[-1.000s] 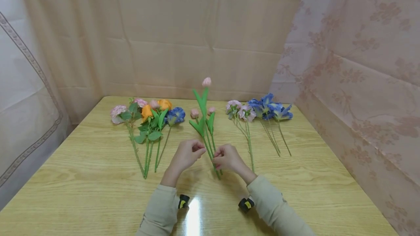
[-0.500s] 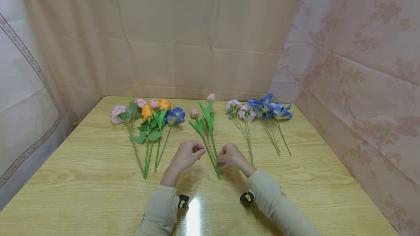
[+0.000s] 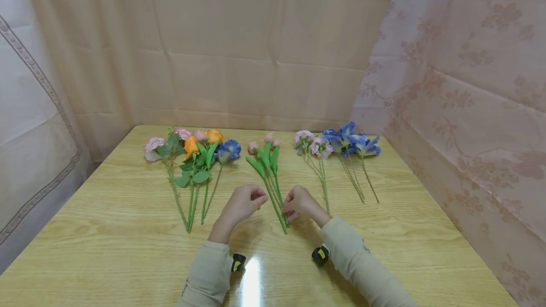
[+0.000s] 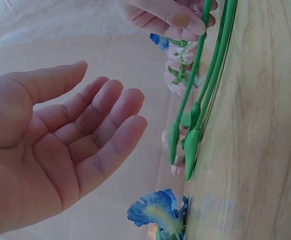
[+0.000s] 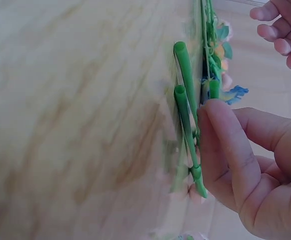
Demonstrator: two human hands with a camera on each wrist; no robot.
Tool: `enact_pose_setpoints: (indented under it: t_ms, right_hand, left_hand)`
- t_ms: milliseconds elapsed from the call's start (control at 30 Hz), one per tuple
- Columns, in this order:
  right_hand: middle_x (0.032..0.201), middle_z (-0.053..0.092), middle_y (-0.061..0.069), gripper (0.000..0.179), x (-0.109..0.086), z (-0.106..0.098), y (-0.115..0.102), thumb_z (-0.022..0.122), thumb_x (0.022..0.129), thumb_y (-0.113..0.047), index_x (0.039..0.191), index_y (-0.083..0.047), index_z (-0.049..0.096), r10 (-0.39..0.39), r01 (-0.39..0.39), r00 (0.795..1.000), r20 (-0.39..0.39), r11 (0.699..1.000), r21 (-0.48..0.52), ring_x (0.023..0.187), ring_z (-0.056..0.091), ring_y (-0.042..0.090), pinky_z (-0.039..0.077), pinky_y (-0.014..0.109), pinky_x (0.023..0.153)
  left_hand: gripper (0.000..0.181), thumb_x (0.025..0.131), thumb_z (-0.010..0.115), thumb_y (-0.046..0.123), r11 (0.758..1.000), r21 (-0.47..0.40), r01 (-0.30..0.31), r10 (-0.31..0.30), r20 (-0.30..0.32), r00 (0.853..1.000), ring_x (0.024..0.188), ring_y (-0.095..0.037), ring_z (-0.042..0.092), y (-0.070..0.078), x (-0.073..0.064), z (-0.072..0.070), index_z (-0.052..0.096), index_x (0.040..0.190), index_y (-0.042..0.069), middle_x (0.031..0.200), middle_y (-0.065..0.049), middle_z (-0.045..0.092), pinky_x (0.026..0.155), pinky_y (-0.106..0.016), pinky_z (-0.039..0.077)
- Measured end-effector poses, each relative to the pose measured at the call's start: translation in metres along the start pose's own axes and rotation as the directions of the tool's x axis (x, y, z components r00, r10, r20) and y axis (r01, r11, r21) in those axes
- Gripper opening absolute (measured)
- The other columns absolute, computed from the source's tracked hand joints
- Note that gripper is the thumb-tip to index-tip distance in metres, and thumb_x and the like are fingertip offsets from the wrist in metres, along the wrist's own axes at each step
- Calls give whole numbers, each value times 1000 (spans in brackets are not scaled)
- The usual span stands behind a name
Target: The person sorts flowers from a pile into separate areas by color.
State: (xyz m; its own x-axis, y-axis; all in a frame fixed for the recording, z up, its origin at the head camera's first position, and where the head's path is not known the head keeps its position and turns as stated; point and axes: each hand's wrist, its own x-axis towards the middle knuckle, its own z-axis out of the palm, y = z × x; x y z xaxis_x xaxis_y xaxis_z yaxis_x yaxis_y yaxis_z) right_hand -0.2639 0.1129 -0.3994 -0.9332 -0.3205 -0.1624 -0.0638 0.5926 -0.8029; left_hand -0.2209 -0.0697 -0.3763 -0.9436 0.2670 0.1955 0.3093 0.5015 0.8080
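Note:
Three pink tulips [image 3: 268, 139] with green leaves are gathered at the middle of the table, their stems angled toward the right hand [image 3: 301, 201]. That hand pinches one tulip stem [image 4: 200, 57] between thumb and fingers. In the right wrist view the stem's cut end [image 5: 214, 89] pokes out above the fingertips, while two other tulip stems [image 5: 185, 75] lie beside it on the table. The left hand [image 3: 243, 203] hovers just left of the stems, holding nothing. Its fingers look loosely bent and spread in the left wrist view.
On the left lie pink flowers [image 3: 154, 148], orange flowers [image 3: 190, 147] and a blue flower [image 3: 229, 150]. Pale pink flowers [image 3: 321, 147] and several blue flowers [image 3: 347, 139] lie on the right of the wooden table [image 3: 128, 259]. A beige curtain [image 3: 213, 60] hangs behind.
The tulip in the right hand has come down from its raised position, and its bloom now sits between the other two. The left hand has stayed nearly still.

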Motion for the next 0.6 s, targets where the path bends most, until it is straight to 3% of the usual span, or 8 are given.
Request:
enact_pose_setpoints:
  t_ms: [200,600]
  right_hand:
    - [53,57,9,14,2,1,-1,60,73,14,61,8,59,14,-14,1000,18,1000,-21,44,58,18,51,28,47]
    - [53,58,11,12,2,1,-3,62,74,12,64,6,60,21,-20,1000,18,999,-37,44,58,19,50,29,46]
  left_hand:
    - [8,86,59,9,1000,4,-8,8,6,1000,57,-13,53,-1,0,0,63,85,2,70,-4,59,52,-26,45]
    - [9,87,58,9,1000,8,-7,7,31,999,60,-21,56,-2,-1,0,63,85,1,74,-10,61,53,-26,45]
